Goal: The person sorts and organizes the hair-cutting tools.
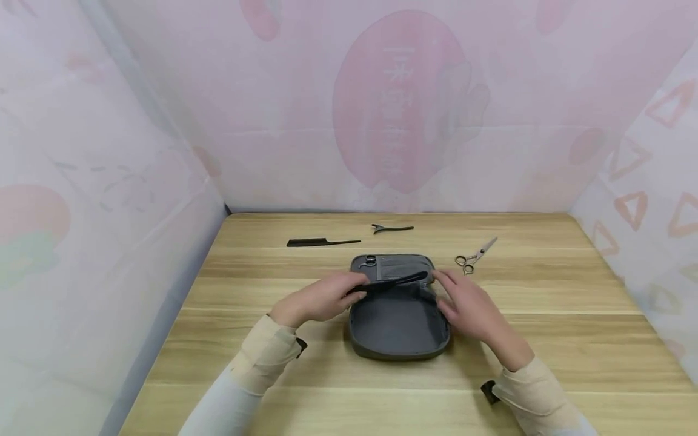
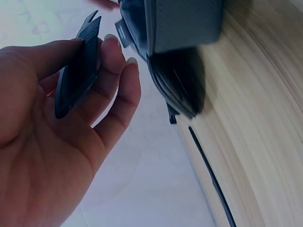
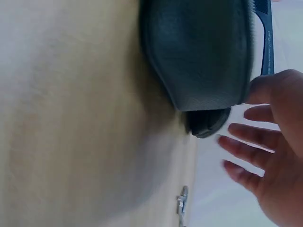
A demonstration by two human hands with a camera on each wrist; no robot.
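Observation:
An open grey zip case (image 1: 398,324) lies on the wooden table (image 1: 272,375), its lid half tilted up with scissors (image 1: 370,261) tucked in a pocket. My left hand (image 1: 322,298) pinches a black comb (image 1: 389,283) by its left end; the comb reaches across the case. The left wrist view shows the comb (image 2: 78,71) between thumb and fingers (image 2: 116,75). My right hand (image 1: 463,300) sits at the case's right edge with fingers spread and straight, holding nothing; the right wrist view shows those fingers (image 3: 251,137) beside the case (image 3: 199,52).
A black tail comb (image 1: 322,243) and a black hair clip (image 1: 391,228) lie at the back of the table. Silver scissors (image 1: 475,257) lie at the right of the case. Pink patterned walls (image 1: 163,181) close in left, back and right.

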